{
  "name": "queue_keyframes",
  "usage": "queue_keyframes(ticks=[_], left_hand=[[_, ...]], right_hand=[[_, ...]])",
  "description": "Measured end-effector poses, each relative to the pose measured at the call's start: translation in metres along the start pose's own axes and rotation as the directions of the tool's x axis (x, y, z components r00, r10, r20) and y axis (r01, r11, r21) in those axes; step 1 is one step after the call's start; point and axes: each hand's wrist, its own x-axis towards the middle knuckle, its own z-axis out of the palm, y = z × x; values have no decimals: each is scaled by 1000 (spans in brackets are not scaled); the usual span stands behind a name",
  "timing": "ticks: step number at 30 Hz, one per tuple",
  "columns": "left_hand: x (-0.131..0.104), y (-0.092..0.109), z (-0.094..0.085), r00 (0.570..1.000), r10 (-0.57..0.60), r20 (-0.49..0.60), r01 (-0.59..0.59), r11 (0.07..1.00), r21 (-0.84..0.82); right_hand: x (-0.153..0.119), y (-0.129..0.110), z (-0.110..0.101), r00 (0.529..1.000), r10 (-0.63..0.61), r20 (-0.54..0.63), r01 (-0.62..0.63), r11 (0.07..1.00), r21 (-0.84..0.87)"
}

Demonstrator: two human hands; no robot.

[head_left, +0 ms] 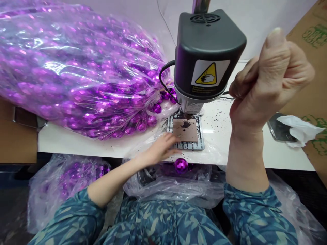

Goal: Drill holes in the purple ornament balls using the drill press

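A small black drill press (206,51) stands on the white table (76,143). Its base carries a brown board (190,131) dusted with dark shavings. My left hand (160,148) rests flat at the board's left edge, fingers spread and empty. My right hand (265,78) is raised in a fist to the right of the machine's head, closed around a thin dark lever (226,97) that juts from its side. A faceted purple ball (181,165) lies just below the table's front edge, in a clear plastic bag (173,190) on my lap.
A large clear bag of purple faceted balls (76,71) fills the table's left half. Another bag of them (66,177) sits low on the left. A phone (279,131) and crumpled tissue (298,131) lie at right, beside a cardboard box (314,88).
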Motion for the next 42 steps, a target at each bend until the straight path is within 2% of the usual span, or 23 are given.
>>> queue_keyframes(ticks=[1, 2, 4, 5, 7, 9, 12, 14, 15, 16, 18, 20, 21, 23, 27, 29, 31, 35, 38, 40, 42], left_hand=[[13, -13, -7, 993, -77, -92, 82, 995, 58], [28, -28, -14, 968, -166, -187, 193, 972, 132], [62, -60, -25, 891, -357, -281, 430, 863, 266], [78, -74, -28, 847, -447, -287, 524, 792, 313], [102, -98, -31, 769, -578, -272, 638, 677, 366], [113, -112, -32, 741, -615, -270, 670, 652, 355], [107, -114, -32, 792, -540, -285, 602, 771, 208], [93, -104, -30, 813, -484, -324, 501, 865, -34], [86, -98, -27, 809, -477, -344, 434, 879, -199], [78, -90, -24, 800, -490, -346, 361, 854, -374], [66, -77, -14, 798, -536, -275, 244, 704, -667], [58, -66, -1, 815, -553, -172, 189, 534, -824], [56, -63, 5, 822, -553, -137, 178, 477, -861], [55, -59, 17, 828, -551, -106, 172, 428, -888], [58, -56, 27, 839, -539, -79, 194, 431, -881], [57, -55, 26, 849, -527, -50, 199, 406, -892], [55, -54, 22, 852, -523, 4, 213, 339, -916], [47, -55, 14, 834, -536, 131, 262, 176, -949], [41, -57, 11, 828, -531, 179, 274, 105, -956], [37, -57, 11, 826, -539, 166, 263, 108, -959], [35, -56, 14, 814, -570, 114, 265, 189, -946]], right_hand=[[0, 0, 0, 1000, -10, -14, 10, 1000, 7], [-1, 1, 1, 999, -18, -28, 19, 1000, 18], [0, 0, 1, 999, -15, -36, 16, 1000, 24], [0, 0, 1, 999, -6, -33, 7, 1000, 16], [-1, -2, 0, 1000, 9, -18, -9, 1000, -11], [-1, -4, 0, 999, 31, -13, -32, 999, -32], [-3, -6, 0, 999, 44, -31, -45, 999, -19], [-3, -5, 1, 998, 36, -42, -36, 999, -10], [-3, -5, 2, 999, 27, -44, -28, 1000, -13], [-3, -4, 2, 999, 25, -43, -26, 999, -23], [-3, -3, 3, 999, 15, -50, -17, 999, -38], [-2, -2, 4, 998, 4, -60, -6, 999, -37], [-2, -2, 4, 998, -2, -64, 0, 1000, -26], [-3, -2, 5, 998, -8, -68, 7, 1000, -10], [-4, -4, 5, 998, -2, -65, 0, 1000, -27], [-4, -5, 5, 997, 2, -71, -3, 1000, -8], [-5, -7, 6, 996, 3, -86, -2, 1000, 19], [-4, -9, 7, 996, 25, -91, -27, 999, -20], [-4, -9, 7, 997, 18, -73, -23, 997, -71], [-4, -8, 6, 998, 8, -65, -13, 997, -81], [-4, -8, 6, 997, 8, -70, -14, 997, -76]])
